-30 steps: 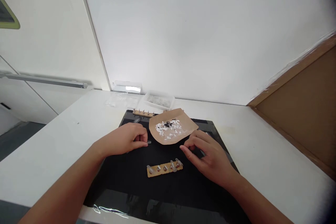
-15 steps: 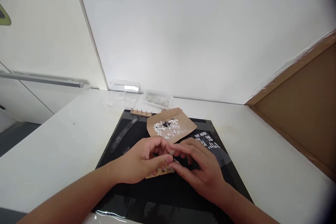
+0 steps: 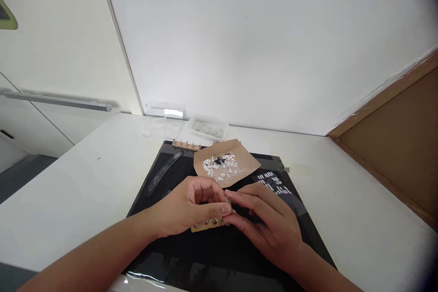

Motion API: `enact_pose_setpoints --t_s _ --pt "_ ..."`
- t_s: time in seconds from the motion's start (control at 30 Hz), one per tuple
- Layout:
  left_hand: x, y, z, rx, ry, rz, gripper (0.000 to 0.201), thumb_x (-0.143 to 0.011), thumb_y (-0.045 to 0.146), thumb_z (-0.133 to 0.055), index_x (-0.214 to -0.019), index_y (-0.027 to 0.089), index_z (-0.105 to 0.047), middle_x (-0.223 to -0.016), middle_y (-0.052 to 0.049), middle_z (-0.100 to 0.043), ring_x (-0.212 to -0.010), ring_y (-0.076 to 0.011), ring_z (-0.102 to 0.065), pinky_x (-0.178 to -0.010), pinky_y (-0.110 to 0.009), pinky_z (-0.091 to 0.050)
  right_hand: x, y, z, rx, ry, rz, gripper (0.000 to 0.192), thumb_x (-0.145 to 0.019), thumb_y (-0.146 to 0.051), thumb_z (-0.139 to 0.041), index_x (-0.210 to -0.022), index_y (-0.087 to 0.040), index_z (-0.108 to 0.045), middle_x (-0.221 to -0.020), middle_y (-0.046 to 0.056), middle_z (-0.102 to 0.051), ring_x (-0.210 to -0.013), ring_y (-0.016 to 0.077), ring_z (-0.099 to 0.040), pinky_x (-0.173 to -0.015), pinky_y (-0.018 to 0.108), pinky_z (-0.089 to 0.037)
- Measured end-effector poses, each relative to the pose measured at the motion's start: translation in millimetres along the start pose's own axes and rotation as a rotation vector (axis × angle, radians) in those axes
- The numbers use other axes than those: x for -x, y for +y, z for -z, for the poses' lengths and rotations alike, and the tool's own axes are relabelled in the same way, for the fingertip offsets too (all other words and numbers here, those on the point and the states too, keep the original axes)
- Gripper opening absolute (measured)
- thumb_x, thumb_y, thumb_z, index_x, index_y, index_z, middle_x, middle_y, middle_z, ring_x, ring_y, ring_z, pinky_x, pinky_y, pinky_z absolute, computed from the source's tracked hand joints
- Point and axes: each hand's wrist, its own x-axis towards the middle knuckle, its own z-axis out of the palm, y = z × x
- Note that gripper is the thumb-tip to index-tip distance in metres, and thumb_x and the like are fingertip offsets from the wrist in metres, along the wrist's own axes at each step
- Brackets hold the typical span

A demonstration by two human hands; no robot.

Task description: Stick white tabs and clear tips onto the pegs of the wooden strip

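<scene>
My left hand (image 3: pixel 200 205) is closed, thumb and fingers pinched around a small greyish piece that looks like a false nail tip (image 3: pixel 228 200). Fingertips of my right hand (image 3: pixel 268 219) meet it from the other side, thumb below and forefinger above. Most of the tip is hidden by fingers. Just beneath my hands lies a wooden strip (image 3: pixel 201 227) with small metal posts, partly covered by my left hand. Beyond my fingers, a brown paper sheet (image 3: pixel 244 159) holds loose white bits (image 3: pixel 219 166) and some dark scraps.
All this lies on a black board (image 3: pixel 191 260) on a white table (image 3: pixel 75 196). To the left is a curved black nail file (image 3: pixel 162 175); to the right, a dark sheet with white tabs (image 3: pixel 273 182). Behind stand another post strip (image 3: pixel 186 146) and a clear plastic box (image 3: pixel 209 127).
My right fingers have shifted slightly around the tip, the forefinger now at its upper edge. My left hand keeps its pinch. The whole view has moved a little.
</scene>
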Motion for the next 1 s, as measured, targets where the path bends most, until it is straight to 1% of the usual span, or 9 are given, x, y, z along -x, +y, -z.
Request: enact_pose_setpoints --t_s 0.13,0.23,0.3,0.4,0.47,0.53,0.7,0.87,1.0 --pt "-1 2 2.1 0.036 0.056 0.066 0.027 -0.080 0.030 -0.092 -0.095 0.016 -0.075 -0.080 -0.002 -0.076 -0.065 -0.0102 -0.068 -0.064 -0.022 -0.055 -3 2 3 -0.044 -0.035 -0.032 0.033 -0.094 -0.025 -0.081 -0.125 -0.026 -0.071 -0.094 0.005 -0.073 -0.081 0.0187 -0.069 -0.069 0.031 -0.061" --pt "-2 5 6.9 -0.006 0.059 0.069 0.029 -0.082 0.036 -0.091 -0.092 0.015 -0.074 -0.084 -0.005 -0.080 -0.062 -0.0123 -0.071 -0.063 -0.024 -0.057 -4 4 7 -0.095 -0.058 -0.074 0.031 -0.095 -0.027 -0.080 -0.125 -0.027 -0.071 -0.086 0.003 -0.071 -0.074 0.0174 -0.067 -0.061 0.029 -0.057" --pt "-2 7 10.7 -0.112 0.085 0.002 0.031 -0.087 0.043 -0.085 -0.091 0.014 -0.073 -0.086 -0.007 -0.081 -0.061 -0.0127 -0.071 -0.063 -0.026 -0.057 -4 7 10 -0.116 -0.080 -0.099 0.031 -0.096 -0.029 -0.078 -0.127 -0.028 -0.071 -0.085 0.002 -0.069 -0.073 0.0171 -0.066 -0.058 0.028 -0.055" --pt "-4 10 15.9 -0.406 0.268 -0.114 0.033 -0.097 0.048 -0.072 -0.090 0.016 -0.071 -0.077 -0.003 -0.078 -0.060 -0.0116 -0.064 -0.059 -0.023 -0.049 -2 14 12 -0.116 -0.176 -0.091 0.030 -0.097 -0.033 -0.078 -0.126 -0.030 -0.074 -0.092 0.004 -0.068 -0.078 0.0179 -0.066 -0.063 0.029 -0.057" --pt "-5 11 18.4 -0.550 0.367 -0.127 0.031 -0.100 0.046 -0.067 -0.090 0.017 -0.069 -0.071 -0.001 -0.075 -0.061 -0.0124 -0.060 -0.058 -0.023 -0.044 0 18 9 -0.109 -0.265 -0.074 0.029 -0.097 -0.036 -0.078 -0.125 -0.030 -0.076 -0.094 0.005 -0.066 -0.081 0.0183 -0.065 -0.068 0.031 -0.057" --pt "-6 10 19.9 -0.644 0.417 -0.138 0.029 -0.102 0.044 -0.063 -0.090 0.019 -0.068 -0.071 0.000 -0.074 -0.064 -0.0140 -0.061 -0.060 -0.025 -0.043 2 21 6 -0.119 -0.349 -0.074 0.029 -0.097 -0.037 -0.078 -0.125 -0.030 -0.076 -0.095 0.004 -0.063 -0.082 0.0180 -0.063 -0.069 0.032 -0.057" --pt "-6 7 19.0 -0.813 0.420 -0.204 0.029 -0.101 0.041 -0.061 -0.084 0.019 -0.067 -0.078 -0.001 -0.073 -0.069 -0.0156 -0.062 -0.063 -0.028 -0.044 4 21 2 -0.165 -0.454 -0.113 0.030 -0.096 -0.037 -0.078 -0.125 -0.031 -0.076 -0.099 0.004 -0.060 -0.083 0.0172 -0.061 -0.070 0.030 -0.056" --pt "-3 6 17.3 -0.866 0.364 -0.235 0.017 -0.096 0.034 -0.066 -0.087 0.020 -0.068 -0.077 0.001 -0.070 -0.064 -0.0132 -0.057 -0.059 -0.026 -0.042 5 21 1 -0.155 -0.494 -0.138 0.029 -0.094 -0.037 -0.079 -0.122 -0.030 -0.077 -0.100 0.004 -0.059 -0.084 0.0169 -0.061 -0.070 0.030 -0.056" --pt "-3 4 19.0 -0.889 0.384 -0.204 0.013 -0.094 0.030 -0.067 -0.085 0.020 -0.066 -0.076 0.002 -0.068 -0.063 -0.0127 -0.058 -0.059 -0.026 -0.042 6 21 -4 -0.151 -0.472 -0.159 0.029 -0.091 -0.035 -0.080 -0.120 -0.030 -0.078 -0.100 0.004 -0.059 -0.082 0.0168 -0.062 -0.069 0.030 -0.056"
